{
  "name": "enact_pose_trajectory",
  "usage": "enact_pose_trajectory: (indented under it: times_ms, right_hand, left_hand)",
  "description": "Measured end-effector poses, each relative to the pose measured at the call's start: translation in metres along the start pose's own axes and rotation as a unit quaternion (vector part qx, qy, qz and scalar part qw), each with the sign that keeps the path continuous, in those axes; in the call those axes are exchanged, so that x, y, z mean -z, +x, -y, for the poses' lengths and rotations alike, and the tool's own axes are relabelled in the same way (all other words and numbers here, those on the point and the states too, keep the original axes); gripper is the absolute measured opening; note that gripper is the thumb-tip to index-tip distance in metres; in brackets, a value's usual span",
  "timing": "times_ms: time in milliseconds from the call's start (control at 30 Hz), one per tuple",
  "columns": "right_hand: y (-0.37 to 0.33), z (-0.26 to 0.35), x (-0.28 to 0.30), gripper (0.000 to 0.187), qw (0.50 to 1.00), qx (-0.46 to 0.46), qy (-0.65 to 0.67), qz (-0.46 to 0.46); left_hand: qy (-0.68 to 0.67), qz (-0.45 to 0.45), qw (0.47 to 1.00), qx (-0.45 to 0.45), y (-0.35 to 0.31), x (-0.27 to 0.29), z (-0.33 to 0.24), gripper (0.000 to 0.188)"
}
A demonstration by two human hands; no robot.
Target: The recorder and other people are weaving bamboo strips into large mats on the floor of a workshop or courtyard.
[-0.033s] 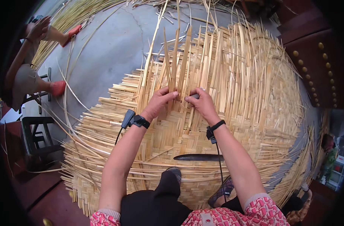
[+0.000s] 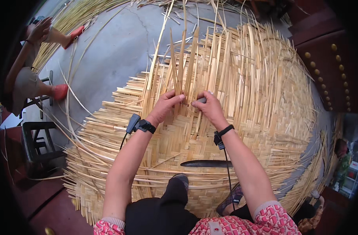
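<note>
A large half-woven mat (image 2: 167, 135) of flat, straw-coloured reed strips spreads in front of me, its loose ends fanning out at the far and left edges. My left hand (image 2: 166, 107) is closed, thumb against fingers, on several raised reed strips (image 2: 178, 80) that stand up from the weave. Just to its right, my right hand (image 2: 211, 108) pinches at a reed strip close to the surface. A small dark grey piece (image 2: 202, 100) shows at its fingers; I cannot make out what it is. Nearer to me, a long dark curved blade-like tool (image 2: 204, 163) lies on the mat.
My feet (image 2: 181, 180) rest on the near part of the mat. At the left are a dark stool (image 2: 40, 145) and a seated person in red shoes (image 2: 59, 91). Bundled reeds (image 2: 75, 19) lie at the far left. A dark red studded door (image 2: 329, 70) stands at the right.
My right hand has shifted very slightly to the left. Otherwise the scene looks the same.
</note>
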State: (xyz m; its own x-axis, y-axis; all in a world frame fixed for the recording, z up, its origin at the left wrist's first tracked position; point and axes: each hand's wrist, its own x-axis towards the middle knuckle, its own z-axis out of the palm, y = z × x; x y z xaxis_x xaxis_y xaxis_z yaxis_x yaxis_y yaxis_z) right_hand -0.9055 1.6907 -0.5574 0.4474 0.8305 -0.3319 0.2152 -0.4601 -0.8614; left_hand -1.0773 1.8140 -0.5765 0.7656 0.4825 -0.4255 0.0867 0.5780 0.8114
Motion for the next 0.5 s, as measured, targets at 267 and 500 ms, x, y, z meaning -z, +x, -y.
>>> enact_pose_trajectory:
  times_ms: [267,500]
  right_hand:
    - [0.004,-0.005,0.002,0.018,0.993,-0.08,0.083,0.011]
    - [0.007,0.007,0.008,0.025,0.971,-0.102,0.183,0.117]
  left_hand:
    - [-0.029,-0.021,0.999,-0.004,0.009,-0.002,0.011,0.033]
    - [-0.012,-0.02,1.0,-0.006,-0.002,-0.004,-0.001,0.03]
